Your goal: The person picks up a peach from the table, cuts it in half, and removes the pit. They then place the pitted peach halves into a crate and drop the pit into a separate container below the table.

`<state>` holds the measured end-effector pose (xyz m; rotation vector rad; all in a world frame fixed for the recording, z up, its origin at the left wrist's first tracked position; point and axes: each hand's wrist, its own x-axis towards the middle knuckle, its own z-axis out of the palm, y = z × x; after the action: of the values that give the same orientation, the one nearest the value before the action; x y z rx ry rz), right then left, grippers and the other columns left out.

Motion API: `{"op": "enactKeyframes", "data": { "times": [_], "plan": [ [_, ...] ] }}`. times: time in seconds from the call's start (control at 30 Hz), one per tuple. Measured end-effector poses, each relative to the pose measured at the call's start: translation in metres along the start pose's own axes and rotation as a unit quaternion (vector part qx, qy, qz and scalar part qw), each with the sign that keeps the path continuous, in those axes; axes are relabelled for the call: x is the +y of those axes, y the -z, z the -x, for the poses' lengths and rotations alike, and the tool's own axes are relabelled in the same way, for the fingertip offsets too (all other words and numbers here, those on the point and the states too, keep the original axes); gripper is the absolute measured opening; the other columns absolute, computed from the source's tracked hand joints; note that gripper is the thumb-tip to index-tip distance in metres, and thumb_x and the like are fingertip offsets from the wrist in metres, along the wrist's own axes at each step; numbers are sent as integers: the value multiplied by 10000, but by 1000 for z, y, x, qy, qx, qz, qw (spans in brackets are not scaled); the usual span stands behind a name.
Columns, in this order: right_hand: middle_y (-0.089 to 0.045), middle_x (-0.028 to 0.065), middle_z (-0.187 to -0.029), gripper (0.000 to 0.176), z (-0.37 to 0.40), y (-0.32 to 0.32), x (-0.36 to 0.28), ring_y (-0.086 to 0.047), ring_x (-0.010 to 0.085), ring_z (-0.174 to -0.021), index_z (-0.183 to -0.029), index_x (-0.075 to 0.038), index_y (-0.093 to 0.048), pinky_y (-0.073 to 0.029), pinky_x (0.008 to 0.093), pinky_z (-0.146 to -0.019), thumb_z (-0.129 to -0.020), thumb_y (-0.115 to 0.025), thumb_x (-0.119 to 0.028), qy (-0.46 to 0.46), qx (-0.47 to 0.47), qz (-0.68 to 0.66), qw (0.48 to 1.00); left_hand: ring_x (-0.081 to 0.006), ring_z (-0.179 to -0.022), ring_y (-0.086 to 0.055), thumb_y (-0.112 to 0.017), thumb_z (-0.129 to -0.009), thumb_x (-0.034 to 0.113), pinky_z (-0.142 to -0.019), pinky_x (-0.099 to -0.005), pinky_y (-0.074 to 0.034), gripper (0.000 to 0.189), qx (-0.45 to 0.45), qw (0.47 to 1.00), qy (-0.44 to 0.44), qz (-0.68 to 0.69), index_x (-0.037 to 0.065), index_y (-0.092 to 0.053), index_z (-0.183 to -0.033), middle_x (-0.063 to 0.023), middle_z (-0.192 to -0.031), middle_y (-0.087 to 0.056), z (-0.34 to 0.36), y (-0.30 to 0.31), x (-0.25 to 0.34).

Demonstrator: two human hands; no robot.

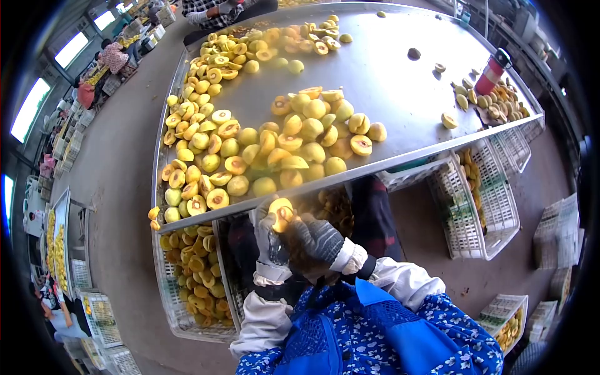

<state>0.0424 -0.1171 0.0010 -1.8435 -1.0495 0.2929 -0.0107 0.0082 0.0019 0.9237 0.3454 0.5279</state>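
My left hand (270,240), in a grey glove, grips a halved yellow peach (282,215) just below the table's near edge. Its cut face points up and shows a brown-red hollow in the middle. My right hand (320,239), gloved too, is beside it with curled fingers close to the fruit. Whether a tool sits in those fingers is hidden. Beyond the edge, a heap of yellow peach halves (290,140) spreads over the metal table (400,81). Some lie cut side up with brown-red centres.
Under the table at left stands a white crate (165,281) of peach halves. At right are more white crates (465,215). A red bottle (492,74) stands beside small brownish pieces (505,103) on the table. Another person (215,12) sits at the far side.
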Motion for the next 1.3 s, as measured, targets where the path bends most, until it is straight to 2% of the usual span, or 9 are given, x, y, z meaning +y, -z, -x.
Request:
{"op": "enactKeyframes", "data": {
  "times": [0.13,0.23,0.33,0.57,0.73,0.83,0.97,1.13,1.3],
  "plan": [
    [-576,275,-872,328,5,-12,-2,-571,441,-773,-1077,0,-514,-461,481,-668,-955,-378,-273,117,67,29,991,-279,-606,-583,-419,-892,532,-576,-385,-513,477,138,990,35,-1,93,-507,-1054,-167,-769,-606,0,-3,-14],
    [-575,275,-942,298,8,-11,-6,-574,435,-797,-1087,10,-514,-466,468,-704,-953,-375,-218,-22,1,-53,998,-275,-587,-576,-426,-888,542,-559,-377,-511,470,179,982,53,20,97,-504,-1016,-166,-749,-600,5,-13,-9],
    [-580,274,-974,308,10,-1,-9,-569,434,-848,-1099,17,-515,-467,461,-721,-957,-367,-214,38,-26,1,999,-257,-594,-568,-423,-882,566,-555,-363,-505,480,175,984,1,-34,105,-503,-991,-155,-723,-590,11,-23,-11],
    [-603,266,-954,365,9,10,-13,-570,418,-895,-1068,14,-552,-457,444,-769,-966,-367,-284,-40,-55,-107,992,-230,-657,-566,-438,-872,576,-608,-347,-502,495,198,980,23,2,103,-499,-1004,-103,-813,-578,19,-39,-5],
    [-616,252,-949,397,7,20,-20,-571,419,-898,-1058,-9,-566,-455,432,-773,-963,-379,-346,-101,-81,-220,967,-219,-681,-569,-432,-879,567,-624,-342,-505,496,182,983,22,-9,91,-504,-1000,-87,-844,-567,20,-32,-8],
    [-615,258,-940,401,10,10,-9,-575,419,-882,-1063,-13,-561,-458,441,-750,-954,-393,-360,-46,-46,-167,984,-216,-682,-572,-425,-894,546,-622,-338,-508,489,175,983,-3,-52,74,-514,-988,-88,-830,-564,22,-27,-9],
    [-618,253,-834,417,7,24,-17,-588,424,-785,-1019,-13,-558,-460,465,-666,-937,-408,-394,-122,-103,-116,980,-202,-645,-577,-415,-913,517,-605,-319,-510,491,205,974,-10,-94,42,-536,-936,-98,-768,-573,14,-16,-18],
    [-615,227,-731,434,10,37,-5,-593,414,-690,-922,-24,-549,-447,481,-591,-924,-406,-434,-110,-214,81,967,-185,-575,-581,-391,-928,512,-563,-287,-506,532,112,967,73,-216,23,-560,-801,-98,-694,-604,5,-1,-16],
    [-625,222,-762,511,11,29,12,-598,387,-707,-961,-3,-580,-459,431,-638,-930,-399,-481,-117,-212,-7,970,-202,-587,-613,-379,-918,555,-554,-282,-520,591,46,967,163,-191,16,-583,-783,-110,-693,-627,0,12,-11]
  ]
}}
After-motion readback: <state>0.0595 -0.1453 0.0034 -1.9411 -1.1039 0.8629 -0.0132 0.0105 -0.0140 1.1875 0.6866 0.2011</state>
